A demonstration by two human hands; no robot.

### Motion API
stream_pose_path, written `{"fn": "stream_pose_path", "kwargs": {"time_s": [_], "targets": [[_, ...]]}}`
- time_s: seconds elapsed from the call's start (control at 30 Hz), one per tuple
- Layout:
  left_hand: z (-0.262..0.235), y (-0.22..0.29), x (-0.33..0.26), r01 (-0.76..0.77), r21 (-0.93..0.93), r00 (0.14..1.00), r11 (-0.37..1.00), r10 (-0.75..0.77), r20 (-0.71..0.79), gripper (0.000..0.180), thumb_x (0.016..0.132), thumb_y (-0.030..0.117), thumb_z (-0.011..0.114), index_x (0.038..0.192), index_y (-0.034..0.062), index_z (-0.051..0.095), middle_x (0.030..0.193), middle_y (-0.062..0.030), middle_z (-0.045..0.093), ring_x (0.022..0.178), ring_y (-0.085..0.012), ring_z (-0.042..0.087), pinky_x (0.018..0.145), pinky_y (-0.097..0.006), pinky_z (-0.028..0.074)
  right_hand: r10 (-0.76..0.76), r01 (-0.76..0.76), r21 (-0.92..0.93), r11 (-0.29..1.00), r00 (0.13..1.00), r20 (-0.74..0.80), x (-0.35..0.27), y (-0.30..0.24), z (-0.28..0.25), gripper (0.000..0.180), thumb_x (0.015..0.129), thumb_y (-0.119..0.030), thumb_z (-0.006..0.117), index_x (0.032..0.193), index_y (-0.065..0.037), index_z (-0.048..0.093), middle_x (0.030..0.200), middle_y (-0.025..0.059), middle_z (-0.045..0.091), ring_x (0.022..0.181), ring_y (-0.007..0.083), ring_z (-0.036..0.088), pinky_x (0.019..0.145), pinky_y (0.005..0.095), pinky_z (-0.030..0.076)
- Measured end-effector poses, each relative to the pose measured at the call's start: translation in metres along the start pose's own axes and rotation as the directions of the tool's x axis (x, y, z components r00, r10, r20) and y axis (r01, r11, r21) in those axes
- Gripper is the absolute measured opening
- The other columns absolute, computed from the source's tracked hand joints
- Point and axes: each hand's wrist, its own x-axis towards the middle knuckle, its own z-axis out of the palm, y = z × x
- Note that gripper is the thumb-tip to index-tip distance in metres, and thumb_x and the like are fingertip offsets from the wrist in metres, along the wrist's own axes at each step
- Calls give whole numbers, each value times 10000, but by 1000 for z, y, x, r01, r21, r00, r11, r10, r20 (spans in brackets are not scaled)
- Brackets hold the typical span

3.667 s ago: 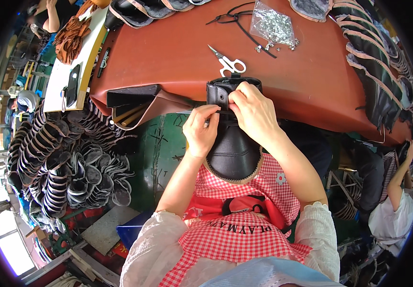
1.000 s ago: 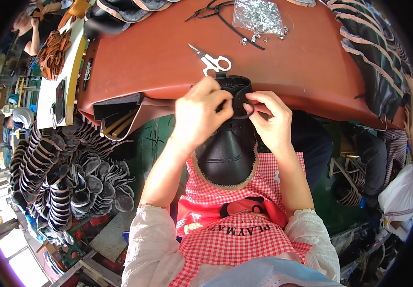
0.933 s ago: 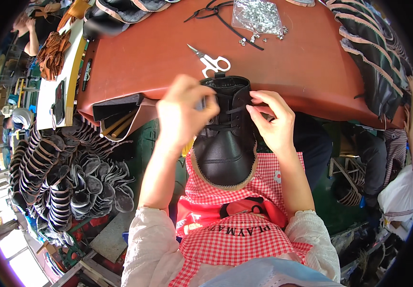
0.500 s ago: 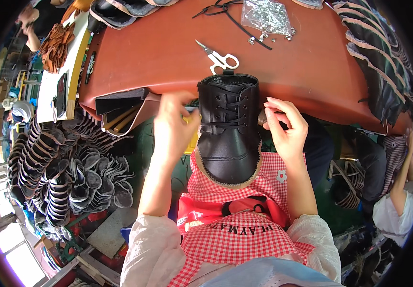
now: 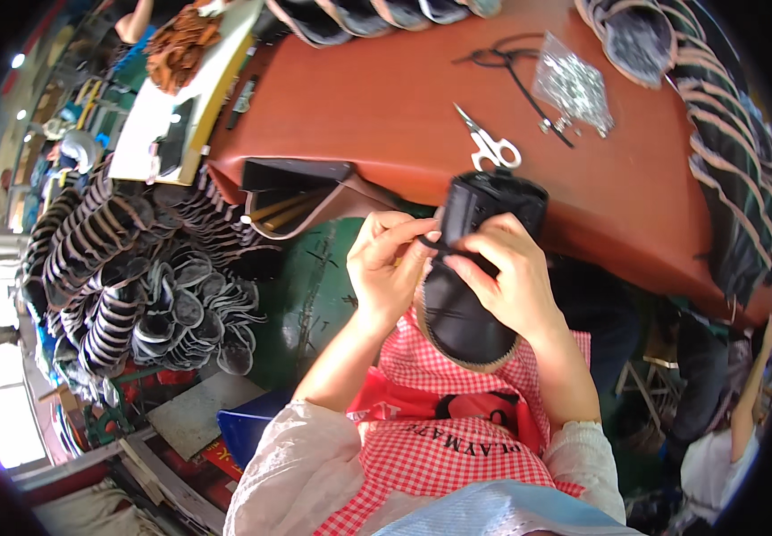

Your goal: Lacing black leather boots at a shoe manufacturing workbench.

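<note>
My left hand pinches the lace at the black boot upper, which rests on my lap against the red table's edge. My right hand clamps its front, steadying it for lacing.

Black leather boot: smooth upper with a dull sheen, edged by a pale, rough-looking sole rim. Reddish-brown counter: smooth, matt covering. White-handled scissors: bright metal blades, glossy plastic handles. Clear plastic bag of small metal parts: crinkled, glinting film. Red-and-white checked apron: woven cloth, matt. Black cord: thin, matt.
</note>
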Motion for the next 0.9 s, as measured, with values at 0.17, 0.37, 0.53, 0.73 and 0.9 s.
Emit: {"fn": "stream_pose_path", "kwargs": {"time_s": [0.17,0.37,0.53,0.73,0.9], "targets": [[-30,-9,10,280,-379,932,882,-344,-114,179,905,23,615,1078,-7,651,988,-47,590,811,-107,619,704,-234,545,-26,31,118,993,999,-37,4,-16,5,160,744,-122,760,822,-27,658,742,68,617,764,249,590,665,351,498],[-30,-23,22,352,-719,837,600,-545,-45,250,936,62,583,1172,-23,593,965,-42,636,826,-124,622,745,-225,530,-117,124,143,982,992,-52,-3,-13,5,148,718,-91,770,814,-45,667,768,48,642,789,237,610,694,335,512],[-15,-32,18,412,-702,809,581,-588,-12,236,945,66,569,1162,-24,593,939,-65,640,822,-138,634,747,-242,545,-160,162,170,972,987,-28,-9,-10,5,185,662,-81,795,802,-45,679,758,54,649,833,256,610,736,348,500],[-5,-33,3,471,-440,866,765,-495,68,147,853,-20,669,988,-7,613,925,-108,673,811,-159,673,747,-264,560,-88,75,-75,994,976,-197,-11,4,-6,161,704,-34,758,849,-53,690,796,52,603,746,248,584,610,341,489],[4,-44,-10,410,-280,911,868,-377,165,120,834,-19,694,947,-23,655,905,-80,694,844,-119,661,789,-246,535,191,-217,-338,916,975,-109,-20,16,-1,80,719,-86,736,748,-103,663,713,13,535,703,204,557,557,341,482]]}}
